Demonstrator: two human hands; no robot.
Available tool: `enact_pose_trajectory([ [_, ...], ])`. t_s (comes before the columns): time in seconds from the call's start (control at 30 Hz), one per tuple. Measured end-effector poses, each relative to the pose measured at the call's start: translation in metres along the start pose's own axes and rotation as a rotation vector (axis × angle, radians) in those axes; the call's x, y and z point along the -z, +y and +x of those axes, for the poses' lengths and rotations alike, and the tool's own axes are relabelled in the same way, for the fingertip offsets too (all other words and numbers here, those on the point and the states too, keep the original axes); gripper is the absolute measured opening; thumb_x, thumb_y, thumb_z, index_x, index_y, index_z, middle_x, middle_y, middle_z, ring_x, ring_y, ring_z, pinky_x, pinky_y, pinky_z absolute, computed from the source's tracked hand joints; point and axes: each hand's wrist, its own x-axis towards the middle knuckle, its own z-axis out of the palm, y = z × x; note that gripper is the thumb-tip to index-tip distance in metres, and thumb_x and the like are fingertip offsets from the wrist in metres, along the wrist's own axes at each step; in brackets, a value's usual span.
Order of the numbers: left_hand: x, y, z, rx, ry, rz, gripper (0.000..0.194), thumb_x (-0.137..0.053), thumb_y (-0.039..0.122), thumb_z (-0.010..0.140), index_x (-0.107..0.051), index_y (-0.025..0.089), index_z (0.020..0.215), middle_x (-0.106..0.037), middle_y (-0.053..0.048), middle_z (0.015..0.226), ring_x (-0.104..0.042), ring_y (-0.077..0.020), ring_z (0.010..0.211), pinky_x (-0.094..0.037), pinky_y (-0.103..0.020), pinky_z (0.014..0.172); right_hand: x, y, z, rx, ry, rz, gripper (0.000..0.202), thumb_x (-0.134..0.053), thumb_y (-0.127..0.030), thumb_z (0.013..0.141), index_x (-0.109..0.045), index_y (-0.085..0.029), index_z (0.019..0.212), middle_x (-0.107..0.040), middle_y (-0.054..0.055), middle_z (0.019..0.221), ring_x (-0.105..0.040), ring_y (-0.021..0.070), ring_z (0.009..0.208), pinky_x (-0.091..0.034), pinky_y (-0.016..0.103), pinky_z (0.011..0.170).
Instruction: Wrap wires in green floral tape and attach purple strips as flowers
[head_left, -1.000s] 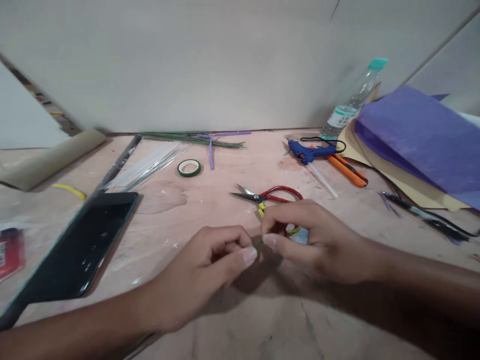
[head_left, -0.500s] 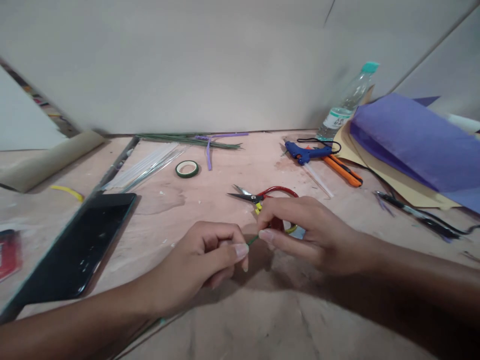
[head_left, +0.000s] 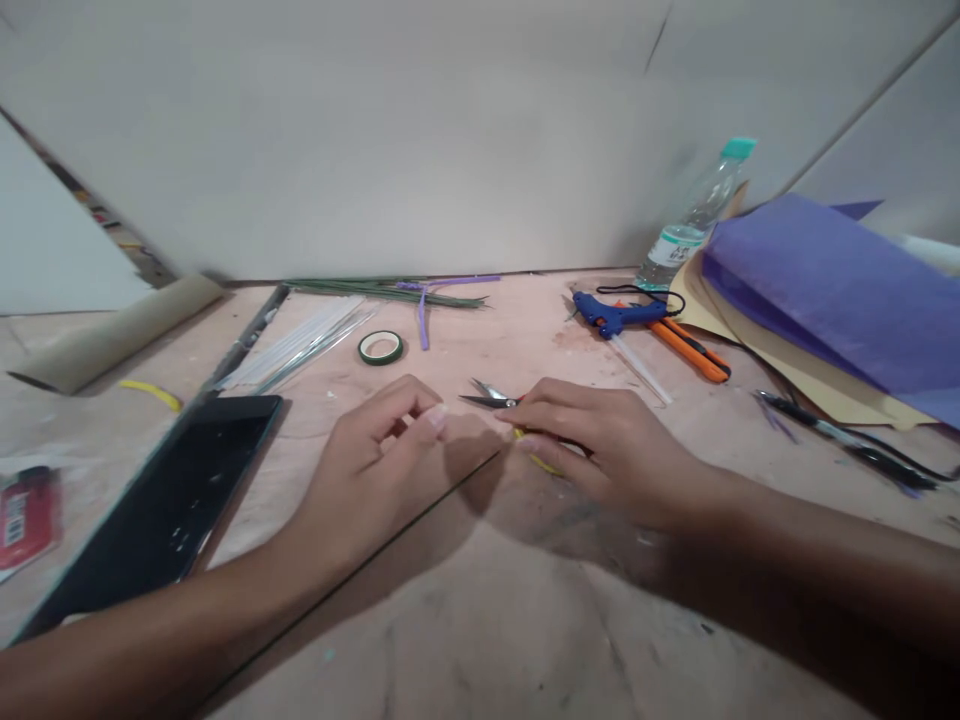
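Wire (head_left: 420, 518) slants from lower left, tip nearer the right hand (head_left: 611, 435), whose grip is unclear; the left hand (head_left: 375, 450) has thumb and forefinger closed together.

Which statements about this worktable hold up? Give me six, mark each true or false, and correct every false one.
1. The right hand covers part of the scissors. True.
2. The scissors are fully closed. False: the scissors stand open.
3. The glue gun is blue. True.
4. The bottle has a red cap. False: the bottle has a bluish-green cap.
5. The tape roll lies flat on the table. True.
6. The phone is lit up. False: the phone is dark.
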Motion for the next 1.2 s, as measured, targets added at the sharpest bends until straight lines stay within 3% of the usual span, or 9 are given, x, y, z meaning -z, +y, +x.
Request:
enact_pose_trajectory([
  [0.1,0.003,-0.001,0.007,0.065,0.094,0.015,0.04,-0.054,0.03,0.101,-0.052,0.02,0.062,-0.046,0.004,0.059,-0.042,-0.013,0.058,-0.034,-0.027,0.058,0.002,0.004,0.002,-0.118,0.067,-0.049,0.021,-0.054,-0.028,0.107,-0.065,-0.019,0.093,-0.068,0.004,0.09,-0.061,0.0171,0.08,-0.041,0.03,0.071],
  [0.23,0.002,-0.002,0.006,0.11,0.101,-0.16,0.058,-0.053,0.041,0.104,-0.04,0.02,0.051,-0.039,0.003,0.05,-0.039,-0.0122,0.053,-0.033,-0.028,0.054,0.004,0.011,0.004,-0.285,0.079,-0.032,0.045,-0.05,-0.038,0.108,-0.043,-0.022,0.067,-0.048,-0.002,0.063,-0.043,0.0143,0.061,-0.029,0.031,0.061],
  [0.33,-0.001,-0.003,0.004,0.141,0.066,-0.242,0.042,-0.056,0.039,0.104,-0.05,0.021,0.066,-0.042,0.006,0.05,-0.041,-0.0109,0.048,-0.033,-0.025,0.049,0.005,0.015,0.004,-0.348,0.054,0.012,0.043,-0.046,-0.038,0.11,-0.043,-0.022,0.069,-0.05,-0.002,0.064,-0.046,0.015,0.063,-0.03,0.031,0.061],
  [0.43,-0.003,-0.004,0.003,0.204,-0.01,-0.28,0.022,-0.06,0.034,0.102,-0.055,0.022,0.084,-0.049,0.009,0.056,-0.041,-0.0083,0.044,-0.031,-0.021,0.044,0.006,0.014,0.006,-0.347,0.025,0.053,0.026,-0.048,-0.03,0.108,-0.052,-0.022,0.084,-0.06,-0.001,0.077,-0.054,0.0156,0.071,-0.035,0.028,0.066],
  [0.53,-0.004,-0.004,0.003,0.198,-0.05,-0.23,0.034,-0.054,0.038,0.105,-0.052,0.02,0.077,-0.052,0.007,0.061,-0.043,-0.0069,0.045,-0.031,-0.02,0.044,0.006,0.012,0.006,-0.349,-0.012,0.078,0.021,-0.052,-0.029,0.106,-0.056,-0.021,0.088,-0.062,-0.001,0.079,-0.055,0.0154,0.073,-0.036,0.028,0.068],
  [0.7,0.003,0.001,0.006,0.11,-0.025,-0.064,0.05,-0.048,0.036,0.107,-0.048,0.019,0.06,-0.047,0.004,0.052,-0.042,-0.0087,0.048,-0.032,-0.023,0.049,0.001,0.013,0.004,-0.324,-0.045,0.077,0.043,-0.052,-0.04,0.107,-0.052,-0.02,0.069,-0.051,-0.003,0.065,-0.045,0.0137,0.063,-0.028,0.03,0.062],
  [0.83,0.007,0.004,0.005,0.081,-0.002,-0.092,0.055,-0.044,0.036,0.108,-0.049,0.018,0.056,-0.047,0.001,0.051,-0.043,-0.0102,0.049,-0.034,-0.024,0.049,-0.001,0.01,0.003,-0.334,-0.1,0.22,0.05,-0.047,-0.045,0.11,-0.047,-0.021,0.065,-0.044,-0.004,0.063,-0.04,0.0128,0.059,-0.028,0.029,0.059],
  [1.03,0.004,-0.003,0.005,0.169,-0.174,-0.447,0.031,-0.056,0.051,0.106,-0.054,0.024,0.09,-0.06,0.003,0.072,-0.054,-0.0133,0.059,-0.03,-0.02,0.04,0.006,-0.001,0.005,-0.31,-0.109,0.503,0.024,-0.045,-0.034,0.112,-0.05,-0.022,0.091,-0.049,-0.004,0.079,-0.044,0.0138,0.07,-0.037,0.027,0.064],
  [1.2,0.006,0.002,0.01,0.024,-0.16,-0.265,0.041,-0.053,0.034,0.107,-0.053,0.019,0.069,-0.055,0.003,0.062,-0.052,-0.0106,0.058,-0.044,-0.024,0.062,-0.005,0.001,0.004,-0.265,-0.091,0.487,0.044,-0.049,-0.044,0.11,-0.043,-0.022,0.072,-0.041,-0.005,0.069,-0.039,0.0125,0.064,-0.03,0.028,0.059],
])
